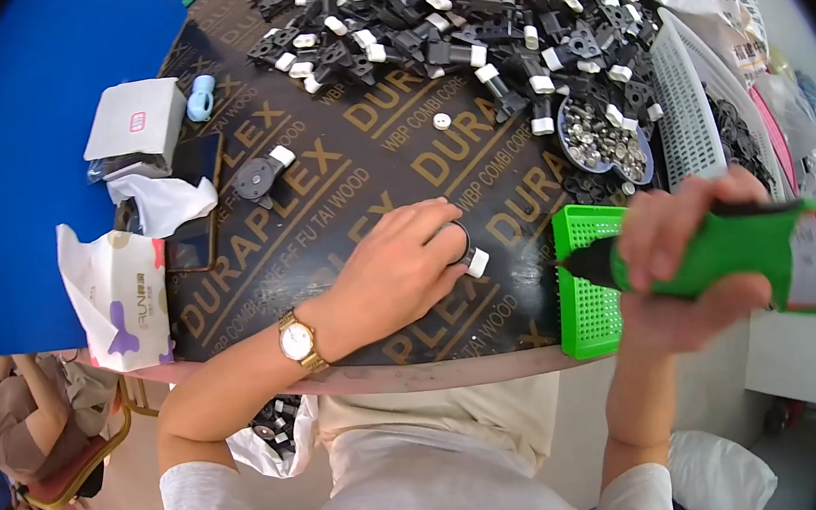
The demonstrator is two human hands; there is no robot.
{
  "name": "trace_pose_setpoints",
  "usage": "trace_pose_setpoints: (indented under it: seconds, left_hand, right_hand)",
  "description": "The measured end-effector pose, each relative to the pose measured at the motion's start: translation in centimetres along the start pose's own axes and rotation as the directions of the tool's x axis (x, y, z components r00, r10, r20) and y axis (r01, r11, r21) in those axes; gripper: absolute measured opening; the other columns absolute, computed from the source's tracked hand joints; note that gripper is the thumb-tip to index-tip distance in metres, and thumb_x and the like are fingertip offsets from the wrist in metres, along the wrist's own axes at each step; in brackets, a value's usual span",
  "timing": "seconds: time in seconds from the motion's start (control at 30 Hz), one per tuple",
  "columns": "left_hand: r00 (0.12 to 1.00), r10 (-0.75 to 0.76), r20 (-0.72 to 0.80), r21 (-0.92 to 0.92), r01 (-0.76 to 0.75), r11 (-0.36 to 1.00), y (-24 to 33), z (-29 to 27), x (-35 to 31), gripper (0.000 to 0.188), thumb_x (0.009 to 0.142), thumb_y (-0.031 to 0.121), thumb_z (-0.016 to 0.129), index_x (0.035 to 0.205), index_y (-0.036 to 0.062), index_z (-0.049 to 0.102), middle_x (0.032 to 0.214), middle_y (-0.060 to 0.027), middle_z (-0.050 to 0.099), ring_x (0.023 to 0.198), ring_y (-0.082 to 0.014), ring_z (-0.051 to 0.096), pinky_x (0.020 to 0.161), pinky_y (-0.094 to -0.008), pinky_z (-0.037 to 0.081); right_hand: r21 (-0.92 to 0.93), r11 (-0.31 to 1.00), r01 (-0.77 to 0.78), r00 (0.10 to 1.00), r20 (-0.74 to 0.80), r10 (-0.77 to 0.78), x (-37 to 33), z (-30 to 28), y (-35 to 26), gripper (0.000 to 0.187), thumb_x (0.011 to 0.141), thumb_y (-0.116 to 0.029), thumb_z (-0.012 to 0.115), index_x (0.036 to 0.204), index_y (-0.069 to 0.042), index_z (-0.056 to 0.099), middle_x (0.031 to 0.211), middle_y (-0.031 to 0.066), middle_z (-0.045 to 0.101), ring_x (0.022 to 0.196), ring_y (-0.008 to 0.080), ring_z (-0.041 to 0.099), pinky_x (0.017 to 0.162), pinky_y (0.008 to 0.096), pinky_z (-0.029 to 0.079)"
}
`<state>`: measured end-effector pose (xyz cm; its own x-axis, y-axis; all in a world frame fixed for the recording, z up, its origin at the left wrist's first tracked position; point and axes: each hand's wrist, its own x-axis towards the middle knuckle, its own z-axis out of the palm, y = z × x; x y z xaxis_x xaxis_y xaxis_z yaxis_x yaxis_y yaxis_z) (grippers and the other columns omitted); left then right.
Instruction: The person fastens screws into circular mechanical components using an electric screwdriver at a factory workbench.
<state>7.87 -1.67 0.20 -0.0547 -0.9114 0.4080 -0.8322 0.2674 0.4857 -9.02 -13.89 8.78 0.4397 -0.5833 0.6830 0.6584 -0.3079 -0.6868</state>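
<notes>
My left hand (407, 260), with a gold watch on its wrist, lies on the table. Its fingers curl over a black plastic part with a white end cap (478, 263), most of it hidden under the hand. On the right, my right hand (674, 250) is wrapped round a green electric screwdriver (775, 253), slightly blurred. The tool's dark tip points left, above a green perforated tray (578, 331). Another black part with a white cap (259, 179) lies apart on the left of the table.
A heap of black parts with white caps (401, 19) covers the far side. Beside it stand a dish of metal screws (605, 144) and a white basket (683, 93). At left are a tissue pack (121, 298), a phone (193, 241) and a box (136, 120). Another person (23, 410) sits lower left.
</notes>
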Motion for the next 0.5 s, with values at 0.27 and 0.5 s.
trace_pose_setpoints:
  seconds: [0.27,0.5]
  left_hand:
    - [0.998,0.038,0.048,-0.131,-0.032,0.991,-0.4,-0.5,-0.8,0.023,0.075,0.014,0.069,0.094,0.0052,0.062,0.104,-0.0106,0.055,0.094,-0.0282,0.052,0.08,-0.0362,0.044]
    - [0.999,0.04,0.012,-0.131,-0.038,0.991,-0.4,-0.3,-1.1,0.024,0.075,0.018,0.069,0.094,0.0056,0.064,0.1,-0.0092,0.055,0.09,-0.0275,0.052,0.077,-0.0365,0.044]
  right_hand:
    - [-0.136,0.981,-0.14,0.988,0.044,0.147,0.4,3.2,2.3,0.062,0.083,-0.054,0.056,0.114,-0.003,0.04,0.063,0.0029,0.046,0.045,0.0099,0.041,0.041,0.0221,0.034]
    - [-0.169,0.967,-0.188,0.981,0.016,0.194,-0.5,4.0,3.0,0.063,0.078,-0.053,0.063,0.11,-0.003,0.041,0.059,0.004,0.046,0.043,0.0108,0.041,0.038,0.0224,0.033]
